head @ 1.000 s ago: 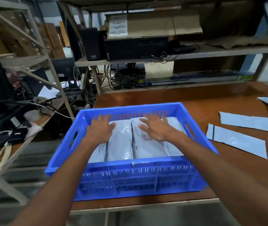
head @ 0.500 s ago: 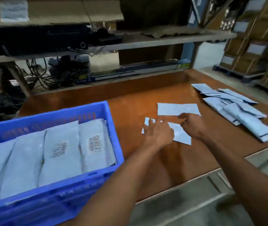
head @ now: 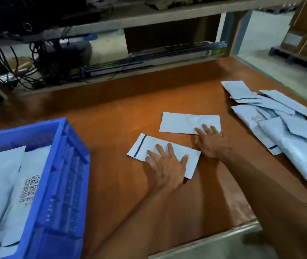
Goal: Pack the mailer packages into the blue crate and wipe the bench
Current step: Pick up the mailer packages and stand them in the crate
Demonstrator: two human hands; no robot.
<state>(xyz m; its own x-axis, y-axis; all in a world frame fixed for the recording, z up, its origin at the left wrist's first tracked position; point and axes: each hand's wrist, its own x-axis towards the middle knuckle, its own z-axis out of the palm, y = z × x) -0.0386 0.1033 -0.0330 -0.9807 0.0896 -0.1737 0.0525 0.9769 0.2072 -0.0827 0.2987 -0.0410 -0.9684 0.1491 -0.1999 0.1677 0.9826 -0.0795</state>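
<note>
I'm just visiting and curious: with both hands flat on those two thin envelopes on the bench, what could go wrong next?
1. The flat mailers under the left hand and right hand lie flush on the bench; fingers may slide them rather than lift an edge.
2. The loose pile of mailers sits near the bench's right edge, so a sweep could knock some off.
3. The blue crate already looks well filled, so more may not fit neatly.

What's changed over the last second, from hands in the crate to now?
Both hands left the blue crate and moved right to the loose flat mailers. The left hand now lies flat on the striped mailer; the right hand has its fingertips on the plain mailer. Nothing is lifted. Packed mailers and the pile are unchanged.
</note>
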